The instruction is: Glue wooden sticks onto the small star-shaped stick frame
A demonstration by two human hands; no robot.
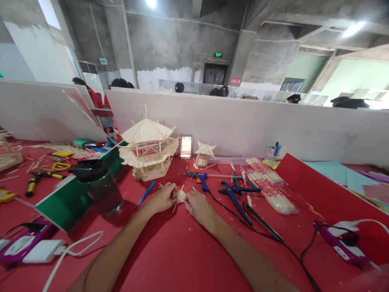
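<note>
My left hand (pixel 164 198) and my right hand (pixel 197 207) meet over the red table (pixel 170 251), both pinching a small piece built of thin wooden sticks (pixel 180 196) that rests between their fingertips. Loose stick bits lie around it. A large stick pagoda model (pixel 149 147) stands just behind my left hand, and a small stick roof model (pixel 204 153) stands behind my right hand. A blue glue gun (pixel 199 177) lies just beyond my right hand.
Blue cutters (pixel 235 194) and a bag of chopsticks (pixel 269 185) lie to the right. A dark lidded jar (pixel 99 184) and a green board (pixel 79 190) stand left. Purple power strips (pixel 26 241) (pixel 343 241) with cables sit at both near corners. White partitions (pixel 243 125) close the back; people sit beyond.
</note>
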